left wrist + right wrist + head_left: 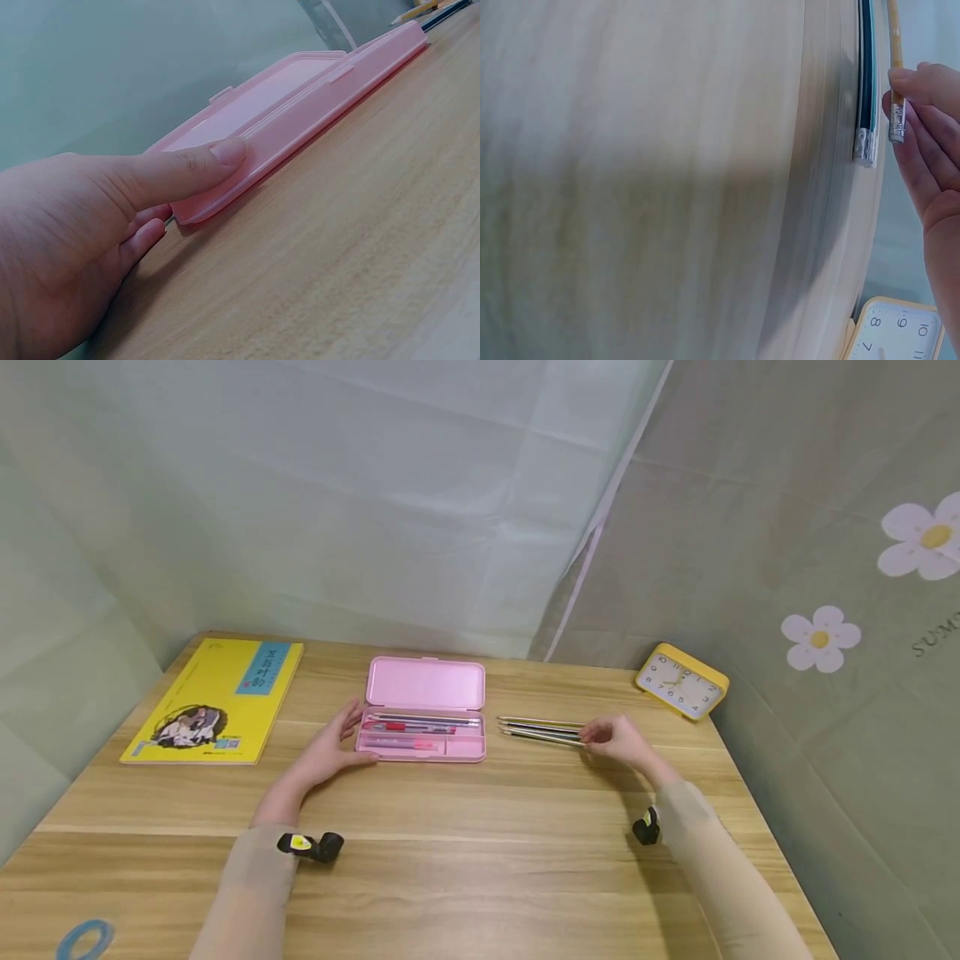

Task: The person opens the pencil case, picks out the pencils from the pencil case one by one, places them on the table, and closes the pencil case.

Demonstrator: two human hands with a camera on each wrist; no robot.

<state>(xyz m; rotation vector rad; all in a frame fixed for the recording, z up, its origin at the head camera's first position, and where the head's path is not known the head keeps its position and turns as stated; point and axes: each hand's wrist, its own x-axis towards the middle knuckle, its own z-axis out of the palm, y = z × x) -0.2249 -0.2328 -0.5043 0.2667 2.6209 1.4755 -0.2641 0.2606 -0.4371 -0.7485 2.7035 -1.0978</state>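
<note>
**Beige long sleeves [251, 893] reach toward an open pink plastic pencil case [426, 683] and a slim yellow pencil [895, 45]**

Nearest the camera, the two sleeves cross the wood-grain table [465, 860], a flat blue ring [84, 941] lying near the left one.

The left hand [324, 760] spans the case's left end, its thumb against the front wall and its fingers bent around the corner. The right hand [618, 739] pinches the yellow pencil near its silver eraser end; whether that pencil is off the table cannot be told. Dark slender pencils [866, 67] lie just beside it, right of the case and apart from it.

As for progress, the case's lid is already back, and a red-marked pen [393, 727] and other writing tools sit inside. The pinched pencil and its dark neighbours are outside; by that reckoning, the work looks part-done, with these pencils left.
</note>
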